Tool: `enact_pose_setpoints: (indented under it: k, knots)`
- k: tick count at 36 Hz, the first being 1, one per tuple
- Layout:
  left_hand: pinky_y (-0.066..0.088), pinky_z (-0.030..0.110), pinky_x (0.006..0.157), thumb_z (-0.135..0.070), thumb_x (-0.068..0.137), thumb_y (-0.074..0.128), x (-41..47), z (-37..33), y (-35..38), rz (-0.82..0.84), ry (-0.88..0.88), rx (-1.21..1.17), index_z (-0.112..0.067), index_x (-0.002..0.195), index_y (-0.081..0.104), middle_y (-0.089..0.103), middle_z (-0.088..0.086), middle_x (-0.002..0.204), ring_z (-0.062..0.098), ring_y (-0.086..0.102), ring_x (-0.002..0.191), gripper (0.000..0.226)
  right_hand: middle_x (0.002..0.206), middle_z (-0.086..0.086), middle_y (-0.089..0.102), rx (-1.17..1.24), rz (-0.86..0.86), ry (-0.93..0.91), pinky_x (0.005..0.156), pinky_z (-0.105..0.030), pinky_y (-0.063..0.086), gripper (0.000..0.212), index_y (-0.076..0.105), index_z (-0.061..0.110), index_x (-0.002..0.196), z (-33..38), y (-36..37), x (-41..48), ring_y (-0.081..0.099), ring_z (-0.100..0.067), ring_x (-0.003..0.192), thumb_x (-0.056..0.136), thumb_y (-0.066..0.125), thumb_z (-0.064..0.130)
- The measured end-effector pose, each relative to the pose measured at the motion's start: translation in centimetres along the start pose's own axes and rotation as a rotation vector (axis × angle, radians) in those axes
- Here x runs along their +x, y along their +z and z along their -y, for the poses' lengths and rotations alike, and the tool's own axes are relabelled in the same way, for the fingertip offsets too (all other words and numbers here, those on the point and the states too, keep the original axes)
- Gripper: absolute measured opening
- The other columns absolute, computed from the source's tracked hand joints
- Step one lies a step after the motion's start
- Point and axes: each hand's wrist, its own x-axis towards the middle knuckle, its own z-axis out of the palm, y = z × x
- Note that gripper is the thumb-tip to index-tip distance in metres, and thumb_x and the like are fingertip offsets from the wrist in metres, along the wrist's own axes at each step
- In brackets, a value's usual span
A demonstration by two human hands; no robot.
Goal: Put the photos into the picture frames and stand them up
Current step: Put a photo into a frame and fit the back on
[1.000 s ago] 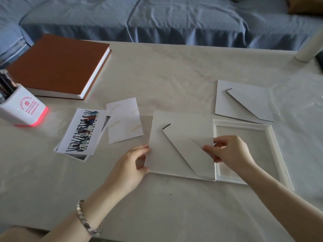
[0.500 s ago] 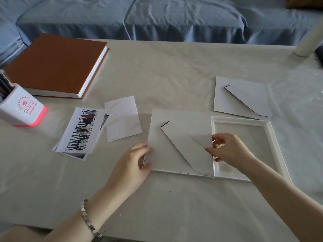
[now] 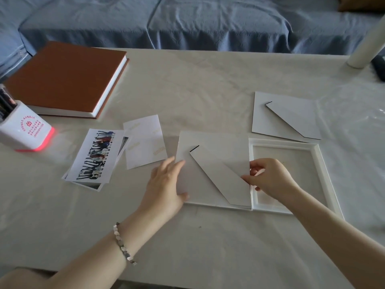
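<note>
A white back board (image 3: 216, 149) with a folded stand flap (image 3: 218, 176) lies flat at the table's centre, on a white frame whose rim shows along its near edge. My left hand (image 3: 166, 184) lies over the board's left edge, thumb at the lower corner. My right hand (image 3: 270, 178) pinches the board's right edge by the flap's tip. Touching its right side lies a second white frame (image 3: 318, 163), face down and without a back. Behind that frame lies another back board (image 3: 268, 119). A stack of photos (image 3: 95, 155) and a face-down photo (image 3: 143, 142) lie to the left.
A brown book (image 3: 66, 78) sits at the back left, with a white pen holder (image 3: 25, 130) glowing red in front of it. A white pole (image 3: 366, 49) and a dark object (image 3: 379, 67) stand at the far right corner. A blue sofa (image 3: 187, 21) runs behind the table.
My left hand's fingers have slid further up along the board's left edge. My right hand keeps its pinch on the right edge. The board has barely moved.
</note>
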Motion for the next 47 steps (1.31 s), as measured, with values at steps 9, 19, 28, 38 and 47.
enact_pose_setpoints:
  k: [9, 19, 28, 38, 47]
  knots:
    - [0.001, 0.030, 0.115, -0.029, 0.100, 0.020, 3.5, -0.6, 1.8, -0.090, 0.089, 0.197, -0.014, 0.148, 0.006, -0.005, -0.003, 0.157, 0.008, -0.004, 0.144, 0.052, 0.064, -0.002, 0.057, -0.037, -0.005, 0.010, 0.060, -0.026, 0.043, 0.012, 0.070, 0.010, 0.082, 0.2, 0.1, 0.1, 0.048, -0.019, 0.051, 0.071, 0.071, 0.014]
    - [0.006, 0.024, 0.113, -0.047, 0.077, -0.007, 4.4, 0.4, 3.0, -0.145, 0.129, 0.209, -0.012, 0.147, 0.015, 0.009, 0.000, 0.157, 0.012, 0.006, 0.144, 0.081, 0.057, 0.001, 0.054, -0.068, 0.014, 0.032, 0.059, -0.027, 0.044, 0.009, 0.071, 0.012, 0.077, 0.4, 0.2, 0.4, 0.050, -0.017, 0.049, 0.069, 0.071, 0.016]
    - [0.000, 0.024, 0.114, -0.039, 0.088, 0.005, 4.5, 0.4, 3.2, -0.124, 0.134, 0.178, -0.011, 0.147, 0.011, 0.003, 0.000, 0.157, 0.011, -0.002, 0.144, 0.066, 0.075, 0.003, 0.068, 0.002, -0.104, 0.080, 0.055, -0.022, 0.041, 0.035, 0.056, 0.017, 0.093, 0.2, -0.1, -0.1, 0.062, -0.014, 0.063, 0.066, 0.078, 0.018]
    - [-0.004, 0.018, 0.111, -0.038, 0.087, 0.007, 4.6, 0.4, 3.0, -0.145, 0.137, 0.174, -0.009, 0.146, 0.013, 0.005, 0.002, 0.157, 0.010, -0.001, 0.144, 0.066, 0.071, 0.005, 0.065, -0.212, -0.056, 0.085, 0.061, -0.025, 0.044, 0.017, 0.065, 0.014, 0.093, 1.3, -0.8, 0.3, 0.062, -0.018, 0.069, 0.077, 0.066, 0.016]
    - [-0.007, 0.016, 0.109, -0.045, 0.080, -0.001, 4.7, 0.8, 3.5, -0.204, 0.183, 0.144, -0.008, 0.145, 0.019, 0.012, 0.004, 0.156, 0.011, 0.004, 0.144, 0.078, 0.141, -0.005, 0.043, -0.475, -0.123, -0.493, 0.106, -0.032, 0.026, 0.041, 0.045, 0.013, 0.134, 4.7, 3.0, 4.2, 0.035, -0.022, 0.132, 0.093, 0.047, 0.019]
